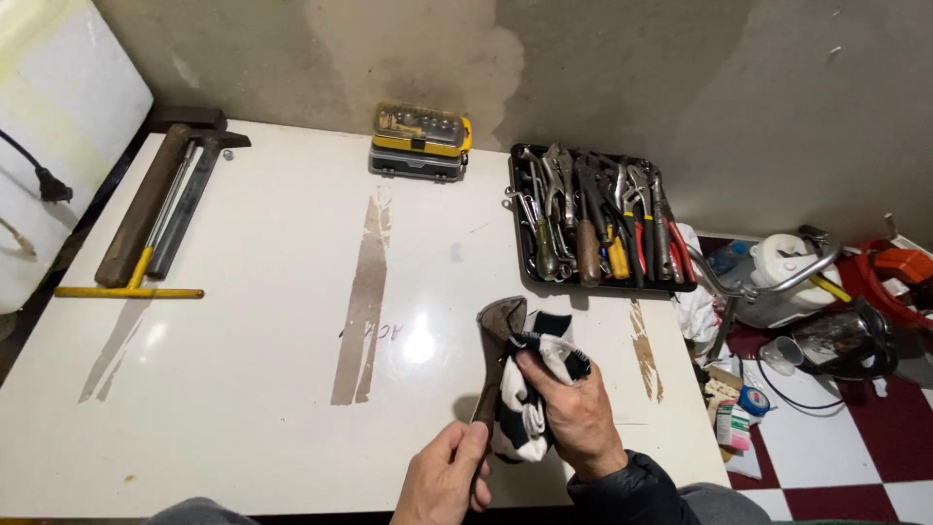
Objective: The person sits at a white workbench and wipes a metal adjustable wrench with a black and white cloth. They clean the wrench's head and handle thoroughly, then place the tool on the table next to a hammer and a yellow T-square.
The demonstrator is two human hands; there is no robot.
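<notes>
Gripping pliers, right hand clutching cloth

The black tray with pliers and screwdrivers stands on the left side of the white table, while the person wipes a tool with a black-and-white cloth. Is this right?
Not quite. In the head view the black tray stands on the right side of the white table, not the left. The rest holds: the right hand rubs the black-and-white cloth on a tool.

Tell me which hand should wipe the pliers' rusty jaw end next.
Probably right: the right hand already grips the black-and-white cloth against the rusty pliers, while the left hand steadies their handles.
</notes>
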